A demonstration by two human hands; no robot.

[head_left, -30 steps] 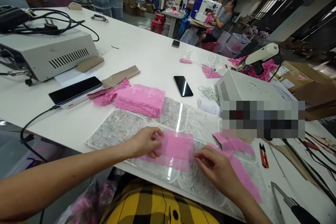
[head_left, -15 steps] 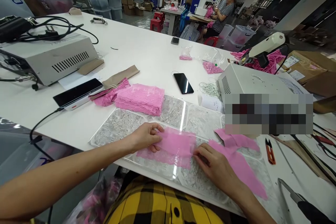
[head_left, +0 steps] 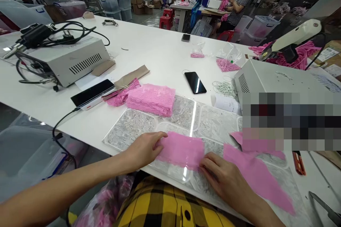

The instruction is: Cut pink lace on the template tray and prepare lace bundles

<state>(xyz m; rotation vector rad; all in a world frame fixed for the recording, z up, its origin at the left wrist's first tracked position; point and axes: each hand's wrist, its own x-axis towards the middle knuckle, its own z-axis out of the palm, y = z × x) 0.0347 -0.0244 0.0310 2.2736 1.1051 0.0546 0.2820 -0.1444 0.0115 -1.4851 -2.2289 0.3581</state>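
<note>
A small rectangle of sheer pink fabric lies over the marble-patterned mat in front of me. Its left edge is pinched between the thumb and fingers of my left hand. The fingers of my right hand are closed together on its lower right corner. Right of it, partly beside my right hand, a larger pointed piece of plain pink fabric is spread on the mat. Beyond my left hand sits a neat stack of pink lace pieces.
A black phone and a coil of pale elastic cords lie farther back. Grey machine boxes stand at left and right. Orange thread snips lie to the right. A person sits at a sewing machine behind.
The sheer upper piece, earlier held raised over a lace-edged piece, now lies flat and covers it. Both hands have come down with it. The view has swung slightly left.
</note>
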